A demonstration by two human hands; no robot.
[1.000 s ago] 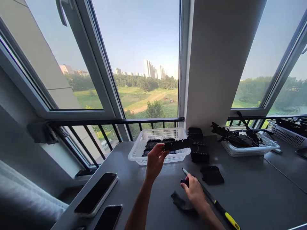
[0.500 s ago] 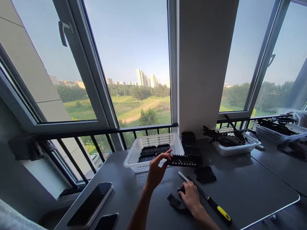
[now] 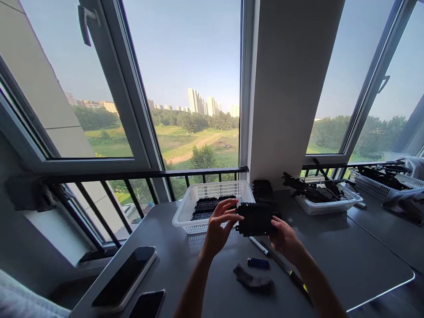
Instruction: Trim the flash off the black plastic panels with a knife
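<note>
My left hand (image 3: pixel 220 225) pinches the left end of a black rectangular plastic part (image 3: pixel 256 219), which has small tabs along its edges. On its right end are the fingers of my right hand (image 3: pixel 286 238), so both hands hold the part above the table with its broad face showing. Below lie a dark blue lighter-like object (image 3: pixel 258 263) and a crumpled dark strip of cloth (image 3: pixel 253 280). Near my right wrist are a white marker pen (image 3: pixel 259 245) and a tool with a black and yellow handle (image 3: pixel 296 280), partly covered by my forearm.
A white basket (image 3: pixel 180 224) with black parts stands behind my left hand. More black parts (image 3: pixel 261 190) are stacked by the pillar. Two other white baskets (image 3: pixel 318 207) of black pieces sit at right. A large phone-like device (image 3: pixel 126 278) and a phone (image 3: pixel 147 304) lie at left.
My right hand has left the small blue object on the table and risen to the part's right end. The part is now turned broad face toward me. The flat black piece at right no longer shows.
</note>
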